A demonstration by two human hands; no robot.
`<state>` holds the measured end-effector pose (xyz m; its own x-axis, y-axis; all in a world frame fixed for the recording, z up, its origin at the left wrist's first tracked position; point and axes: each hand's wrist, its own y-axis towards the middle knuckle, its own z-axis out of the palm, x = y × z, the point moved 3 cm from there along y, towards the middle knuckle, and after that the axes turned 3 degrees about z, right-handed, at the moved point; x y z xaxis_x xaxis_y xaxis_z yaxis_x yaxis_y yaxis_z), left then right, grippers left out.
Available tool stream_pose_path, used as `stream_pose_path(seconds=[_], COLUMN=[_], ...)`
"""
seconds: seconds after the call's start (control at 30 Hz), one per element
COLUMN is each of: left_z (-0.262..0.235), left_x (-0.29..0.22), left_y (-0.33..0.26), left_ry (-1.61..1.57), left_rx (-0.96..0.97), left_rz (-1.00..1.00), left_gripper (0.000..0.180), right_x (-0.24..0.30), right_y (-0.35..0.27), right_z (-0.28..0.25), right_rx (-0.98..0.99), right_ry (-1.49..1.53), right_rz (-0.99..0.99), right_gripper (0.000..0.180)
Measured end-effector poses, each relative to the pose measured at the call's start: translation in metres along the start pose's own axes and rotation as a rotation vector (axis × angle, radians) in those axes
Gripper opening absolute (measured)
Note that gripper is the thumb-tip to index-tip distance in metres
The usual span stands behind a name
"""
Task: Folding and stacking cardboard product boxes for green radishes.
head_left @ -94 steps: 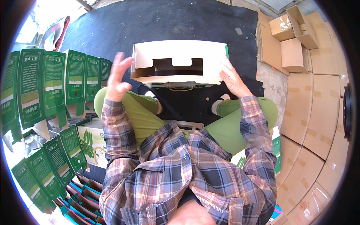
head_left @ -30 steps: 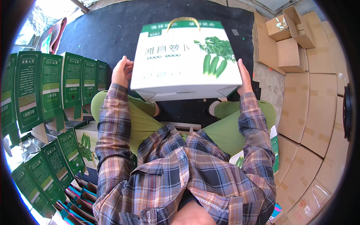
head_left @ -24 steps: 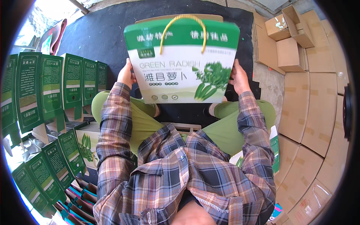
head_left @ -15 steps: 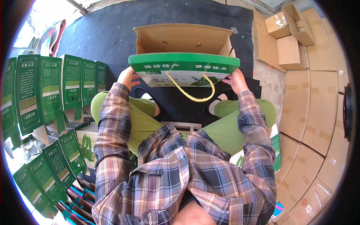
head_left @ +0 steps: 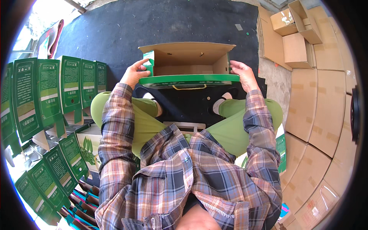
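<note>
Green-rimmed cardboard box (head_left: 188, 65), open, tilted

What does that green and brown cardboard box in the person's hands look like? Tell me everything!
The green and brown cardboard box is held up over the dark mat, tipped so its open, plain brown inside shows. Its outside is glossy green, seen as a band along the near edge, with a yellow cord handle hanging below it. It looks empty. The left hand grips its left end and the right hand grips its right end.

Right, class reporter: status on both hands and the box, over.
Left hand and right hand grip the gift box ends. Box open side showing, yellow handle hanging below. Nothing in the way.
</note>
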<state>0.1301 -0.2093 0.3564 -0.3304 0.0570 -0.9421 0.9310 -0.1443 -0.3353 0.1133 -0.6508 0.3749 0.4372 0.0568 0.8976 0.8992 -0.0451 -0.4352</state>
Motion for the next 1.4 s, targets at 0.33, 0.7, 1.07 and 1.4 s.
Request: stream_pose_path(seconds=[0.33, 0.7, 1.07, 1.4], left_z=[0.006, 0.039, 0.087, 0.083], left_x=[-0.005, -0.012, -0.019, -0.014], left_y=[-0.013, -0.014, -0.041, -0.038], left_ry=[0.243, 0.897, 1.345, 1.379], left_rx=[0.254, -0.238, -0.065, -0.013], left_rz=[0.046, 0.371, 0.453, 0.374], left_gripper=[0.081, 0.036, 0.087, 0.078], right_x=[0.015, 0.01, 0.005, 0.012], right_y=[-0.006, -0.04, -0.045, -0.045], right_z=[0.015, 0.055, 0.079, 0.083], right_rx=[0.088, -0.174, -0.087, -0.057], right_ry=[0.021, -1.11, -1.314, -1.297], right_rz=[0.051, -0.615, -0.576, -0.617], right_gripper=[0.049, 0.051, 0.085, 0.079])
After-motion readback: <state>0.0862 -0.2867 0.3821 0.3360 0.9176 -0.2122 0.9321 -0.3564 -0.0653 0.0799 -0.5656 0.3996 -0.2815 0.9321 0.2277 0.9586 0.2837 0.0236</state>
